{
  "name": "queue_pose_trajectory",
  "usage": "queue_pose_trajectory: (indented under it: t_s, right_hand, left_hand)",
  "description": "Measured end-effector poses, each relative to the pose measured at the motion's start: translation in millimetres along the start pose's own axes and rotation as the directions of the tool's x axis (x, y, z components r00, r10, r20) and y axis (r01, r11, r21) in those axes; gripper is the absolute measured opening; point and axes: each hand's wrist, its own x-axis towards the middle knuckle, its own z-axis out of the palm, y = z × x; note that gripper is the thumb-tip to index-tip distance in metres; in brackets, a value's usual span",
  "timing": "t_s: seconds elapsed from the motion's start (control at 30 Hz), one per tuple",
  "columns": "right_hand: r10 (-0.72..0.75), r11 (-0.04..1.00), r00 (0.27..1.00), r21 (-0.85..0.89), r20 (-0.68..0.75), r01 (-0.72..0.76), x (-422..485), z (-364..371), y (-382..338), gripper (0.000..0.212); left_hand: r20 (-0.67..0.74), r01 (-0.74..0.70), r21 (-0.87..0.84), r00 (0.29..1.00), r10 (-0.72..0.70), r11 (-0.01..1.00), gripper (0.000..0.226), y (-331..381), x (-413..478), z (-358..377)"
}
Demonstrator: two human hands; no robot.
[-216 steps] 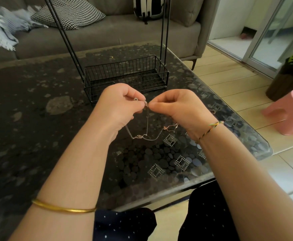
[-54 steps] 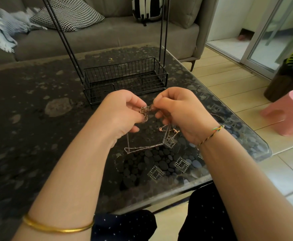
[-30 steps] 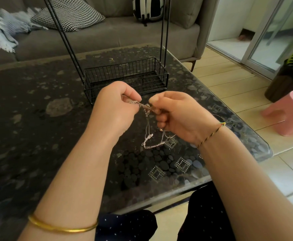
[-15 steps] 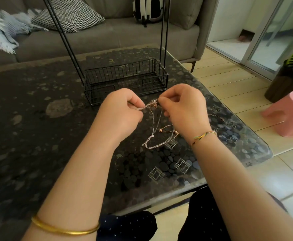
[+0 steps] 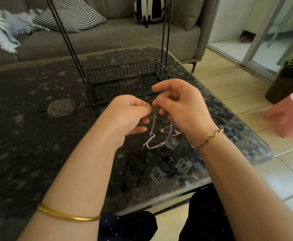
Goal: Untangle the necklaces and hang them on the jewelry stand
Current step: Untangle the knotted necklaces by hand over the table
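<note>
Right hand (image 5: 182,105) had just raised its forefinger and closed in on the left hand (image 5: 130,115), both pinching the knot: picking apart, no hanging yet. Two necklaces (image 5: 153,126) dangled over the table (image 5: 38,119), one silver, one rose-gold. Perhaps a third chain (image 5: 217,117) lay rightward. One jewelry stand (image 5: 124,80) stood behind.
</note>
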Motion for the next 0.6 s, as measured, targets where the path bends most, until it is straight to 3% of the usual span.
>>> queue_pose_trajectory:
  t_s: [0.13,0.43,0.6]
  right_hand:
    - [0.031,1.0,0.999,-0.005,-0.013,-0.031,0.1,-2.4,0.8,0.025]
    - [0.235,0.966,0.968,0.086,0.092,-0.243,1.2,-1.1,-0.1,0.022]
    - [0.232,0.97,0.957,0.032,0.172,-0.241,-1.2,0.8,1.1,0.013]
  left_hand:
    - [-0.116,-0.051,0.104,0.991,0.063,0.993,0.012,-2.8,3.0,-1.4]
    - [-0.17,-0.086,0.064,0.981,0.096,0.994,0.025,-1.0,5.4,3.5]
    - [-0.224,-0.13,0.085,0.964,0.146,0.988,0.029,-0.1,5.7,2.2]
